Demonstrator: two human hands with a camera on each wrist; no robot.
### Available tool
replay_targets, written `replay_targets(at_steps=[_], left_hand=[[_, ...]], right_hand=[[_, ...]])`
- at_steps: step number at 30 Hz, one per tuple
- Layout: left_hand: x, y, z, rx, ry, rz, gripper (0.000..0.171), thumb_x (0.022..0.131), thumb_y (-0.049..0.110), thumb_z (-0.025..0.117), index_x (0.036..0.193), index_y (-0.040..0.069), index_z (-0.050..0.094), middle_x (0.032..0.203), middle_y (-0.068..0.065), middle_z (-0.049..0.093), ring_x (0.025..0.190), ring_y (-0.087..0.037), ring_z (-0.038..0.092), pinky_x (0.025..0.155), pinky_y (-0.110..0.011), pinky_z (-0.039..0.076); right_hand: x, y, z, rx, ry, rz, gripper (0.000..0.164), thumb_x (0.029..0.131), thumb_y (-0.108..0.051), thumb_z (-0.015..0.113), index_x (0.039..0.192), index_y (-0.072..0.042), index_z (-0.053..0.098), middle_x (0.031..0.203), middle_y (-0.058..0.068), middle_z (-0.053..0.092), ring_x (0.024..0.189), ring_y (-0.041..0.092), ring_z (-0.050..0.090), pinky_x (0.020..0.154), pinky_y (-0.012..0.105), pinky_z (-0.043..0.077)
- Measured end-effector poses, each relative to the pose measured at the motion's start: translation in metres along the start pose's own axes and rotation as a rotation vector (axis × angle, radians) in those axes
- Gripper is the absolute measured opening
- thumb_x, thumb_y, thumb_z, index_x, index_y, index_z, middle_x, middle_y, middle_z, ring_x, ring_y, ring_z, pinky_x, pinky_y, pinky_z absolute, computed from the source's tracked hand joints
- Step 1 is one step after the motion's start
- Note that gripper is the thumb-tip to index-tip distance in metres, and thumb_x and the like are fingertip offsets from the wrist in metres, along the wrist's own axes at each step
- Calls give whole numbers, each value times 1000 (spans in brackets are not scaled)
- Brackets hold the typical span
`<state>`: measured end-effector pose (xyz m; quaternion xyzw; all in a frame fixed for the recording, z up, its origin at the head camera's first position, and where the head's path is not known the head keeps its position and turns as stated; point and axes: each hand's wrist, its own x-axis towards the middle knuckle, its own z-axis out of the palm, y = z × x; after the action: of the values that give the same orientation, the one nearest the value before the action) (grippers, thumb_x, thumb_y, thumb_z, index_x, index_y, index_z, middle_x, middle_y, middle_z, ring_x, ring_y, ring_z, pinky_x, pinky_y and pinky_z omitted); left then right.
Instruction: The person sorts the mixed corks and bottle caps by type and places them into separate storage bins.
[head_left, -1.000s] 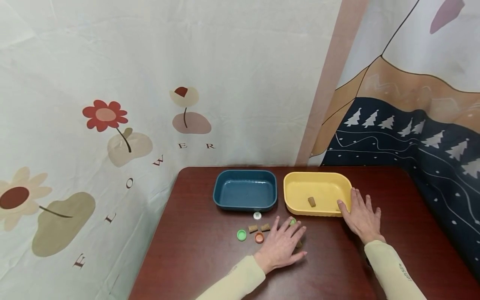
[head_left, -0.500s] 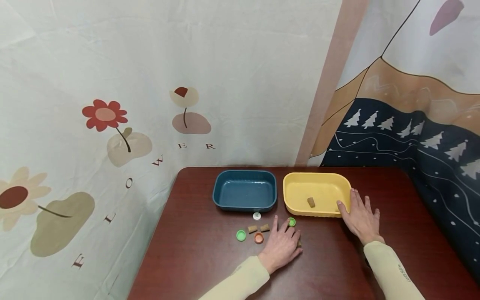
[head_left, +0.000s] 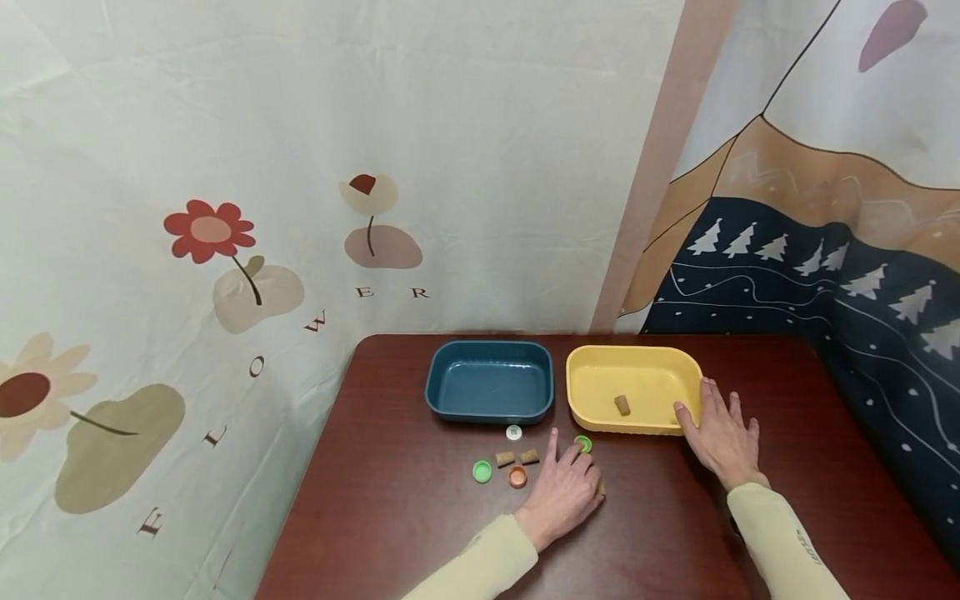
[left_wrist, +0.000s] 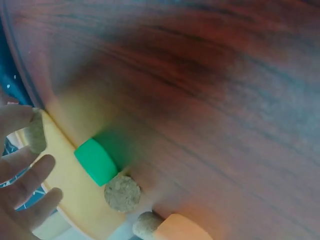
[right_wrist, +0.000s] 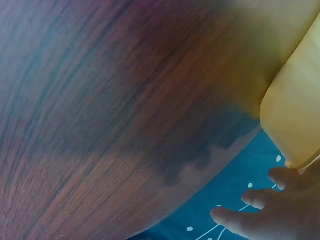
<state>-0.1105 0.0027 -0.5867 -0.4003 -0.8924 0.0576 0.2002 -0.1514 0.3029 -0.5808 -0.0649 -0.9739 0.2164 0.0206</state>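
My left hand (head_left: 561,498), low over the middle of the table, pinches a cork (left_wrist: 35,134) between thumb and index finger; in the head view the fingers mostly cover it. Its other fingers reach toward a green bottle cap (head_left: 582,444). Two more corks, one left (head_left: 505,459) and one right (head_left: 529,457), lie beside the hand, near an orange cap (head_left: 517,476), a second green cap (head_left: 482,472) and a white cap (head_left: 513,432). At the yellow tray's (head_left: 600,423) near right corner, my right hand (head_left: 726,440) holds the rim, thumb over the inside, fingers outside. One cork (head_left: 622,405) lies in that tray.
A dark blue tray (head_left: 487,415) stands left of the yellow one, near the table's (head_left: 390,500) back edge. Behind the table hangs a printed cloth (head_left: 487,208) with flowers, and a dark one (head_left: 750,283) with trees hangs to the right.
The spread fingers of my left hand have drawn in around the cork, and the hand has shifted slightly left. More of the nearby green cap shows. My right hand stays at the yellow tray.
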Motion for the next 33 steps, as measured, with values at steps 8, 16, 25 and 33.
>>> replay_targets(at_steps=[8,16,25,33], left_hand=[[10,-11,-9,-85,134,-52,29,89,44,78,111,25,76,111,7,71,126,-21,62,114,-64,33],[32,-28,-18,-109,178,-118,32,91,41,78,119,25,74,117,7,71,129,-20,59,116,-62,32],[70,-45,-19,-92,157,-183,25,94,36,75,116,26,73,114,8,71,129,-17,59,119,-60,28],[96,-47,-9,-105,57,-230,11,96,35,73,103,27,72,108,9,71,119,-13,62,118,-58,32]], right_hand=[[0,2,1,20,3,-2,88,106,-61,30,163,3,11,165,31,18,148,62,10,105,85,11],[1,2,1,21,2,-6,87,106,-61,30,164,2,11,166,30,18,148,61,10,104,85,11],[1,2,0,29,16,-23,86,107,-60,31,163,3,14,166,29,19,149,60,10,104,85,12],[-3,-1,2,49,6,-25,87,107,-61,32,164,1,12,167,29,17,150,59,8,105,85,11]])
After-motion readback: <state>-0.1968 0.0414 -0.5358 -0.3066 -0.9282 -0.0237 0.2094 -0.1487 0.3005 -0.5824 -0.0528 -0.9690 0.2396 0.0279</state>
